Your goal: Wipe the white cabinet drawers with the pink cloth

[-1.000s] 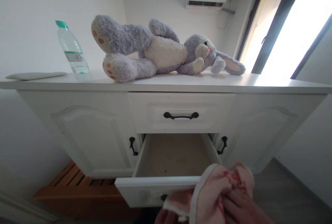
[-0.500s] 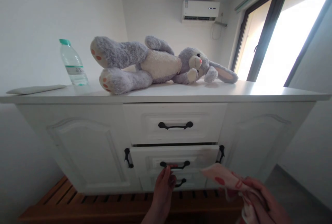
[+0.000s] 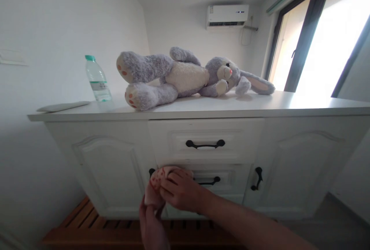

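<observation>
Second white drawer now shut; right hand presses bunched pink-and-white cloth against its front; left hand pinches the cloth below

Bright daylight from the overexposed window at right, soft shadows, wide-angle bending at the edges

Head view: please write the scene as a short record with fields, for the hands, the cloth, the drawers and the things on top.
right hand: presses pink cloth on second drawer front
left hand: below the cloth, touching it
drawers: top drawer and second both shut
cabinet top: plush rabbit lying on its side, water bottle upright, flat pale object at left end
wall: air conditioner
</observation>
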The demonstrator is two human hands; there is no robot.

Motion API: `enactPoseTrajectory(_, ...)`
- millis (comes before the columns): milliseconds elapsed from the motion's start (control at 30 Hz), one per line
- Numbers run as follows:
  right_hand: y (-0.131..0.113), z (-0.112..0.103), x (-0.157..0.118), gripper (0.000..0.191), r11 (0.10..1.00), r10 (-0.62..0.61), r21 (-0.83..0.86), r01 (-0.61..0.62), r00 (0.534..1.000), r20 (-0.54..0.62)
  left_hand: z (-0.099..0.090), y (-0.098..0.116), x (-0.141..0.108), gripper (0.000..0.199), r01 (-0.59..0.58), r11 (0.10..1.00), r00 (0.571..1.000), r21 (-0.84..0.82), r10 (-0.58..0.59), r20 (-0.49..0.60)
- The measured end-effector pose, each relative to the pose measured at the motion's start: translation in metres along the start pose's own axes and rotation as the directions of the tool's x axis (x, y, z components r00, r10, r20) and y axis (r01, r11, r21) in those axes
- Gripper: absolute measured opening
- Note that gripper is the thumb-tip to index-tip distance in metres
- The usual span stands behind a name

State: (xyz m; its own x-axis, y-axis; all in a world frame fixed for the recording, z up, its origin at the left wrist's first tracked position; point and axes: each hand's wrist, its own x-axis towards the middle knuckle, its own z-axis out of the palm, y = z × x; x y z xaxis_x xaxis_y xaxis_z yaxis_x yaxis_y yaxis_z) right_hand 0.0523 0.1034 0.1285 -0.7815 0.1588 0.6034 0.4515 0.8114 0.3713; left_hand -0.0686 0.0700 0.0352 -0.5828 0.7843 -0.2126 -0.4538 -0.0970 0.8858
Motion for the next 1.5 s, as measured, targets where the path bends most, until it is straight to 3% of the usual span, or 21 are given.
enactPoseTrajectory(67,0.011,0.042,0.012,0.023,0.995,-0.094,-0.025,0.095,0.994,0.054,-0.005,0.012,0.008,0.05,-0.062,0.998,0.998,0.016,0.063,-0.012)
enactPoseTrajectory(133,0.02,0.07,0.013,0.023,0.99,-0.135,-0.023,0.137,0.988,0.07,-0.001,0.015,0.012,0.053,-0.098,0.993,0.993,0.068,0.093,0.068)
enactPoseTrajectory(233,0.028,0.075,-0.007,0.028,0.998,-0.067,-0.007,0.067,0.996,0.065,0.016,0.002,0.008,0.053,-0.095,0.975,0.985,0.199,0.064,0.158)
enactPoseTrajectory(333,0.038,0.048,-0.051,0.031,0.998,0.049,-0.034,-0.048,0.998,0.034,0.042,-0.02,-0.012,0.047,-0.134,0.952,0.967,0.274,0.065,0.247)
enactPoseTrajectory(400,0.047,0.021,-0.088,0.03,0.992,0.087,-0.094,-0.084,0.996,0.029,0.063,-0.033,-0.033,0.042,-0.191,0.938,0.929,0.29,0.078,0.361)
enactPoseTrajectory(467,0.058,-0.01,-0.126,0.023,0.978,0.127,-0.171,-0.122,0.992,0.02,0.087,-0.042,-0.057,0.038,-0.253,0.918,0.867,0.304,0.076,0.493)
enactPoseTrajectory(600,0.079,-0.067,-0.185,0.018,0.922,0.222,-0.318,-0.22,0.975,-0.029,0.14,-0.052,-0.103,0.037,-0.317,0.907,0.694,0.278,0.022,0.72)
enactPoseTrajectory(667,0.085,-0.085,-0.204,0.019,0.897,0.26,-0.359,-0.259,0.965,-0.047,0.161,-0.055,-0.12,0.037,-0.297,0.92,0.638,0.255,-0.007,0.77)
enactPoseTrajectory(767,0.087,-0.087,-0.225,0.018,0.875,0.326,-0.361,-0.321,0.944,-0.048,0.175,-0.066,-0.131,0.041,-0.267,0.932,0.61,0.246,-0.034,0.791)
enactPoseTrajectory(867,0.079,-0.062,-0.243,0.015,0.878,0.367,-0.323,-0.354,0.93,-0.02,0.167,-0.09,-0.125,0.042,-0.27,0.918,0.628,0.289,-0.06,0.776)
enactPoseTrajectory(967,0.061,-0.023,-0.265,0.012,0.882,0.388,-0.298,-0.365,0.922,0.019,0.148,-0.124,-0.109,0.041,-0.273,0.889,0.632,0.368,-0.122,0.765)
enactPoseTrajectory(1133,0.03,0.039,-0.3,0.027,0.869,0.427,-0.303,-0.392,0.902,0.057,0.122,-0.162,-0.085,0.043,-0.255,0.839,0.619,0.48,-0.24,0.748)
enactPoseTrajectory(1300,0.013,0.076,-0.301,0.036,0.854,0.478,-0.25,-0.457,0.878,0.024,0.099,-0.166,-0.064,0.042,-0.289,0.821,0.637,0.492,-0.218,0.739)
enactPoseTrajectory(1500,-0.009,0.114,-0.241,0.029,0.892,0.427,-0.176,-0.416,0.904,0.033,0.051,-0.145,-0.019,0.041,-0.285,0.805,0.728,0.52,-0.171,0.664)
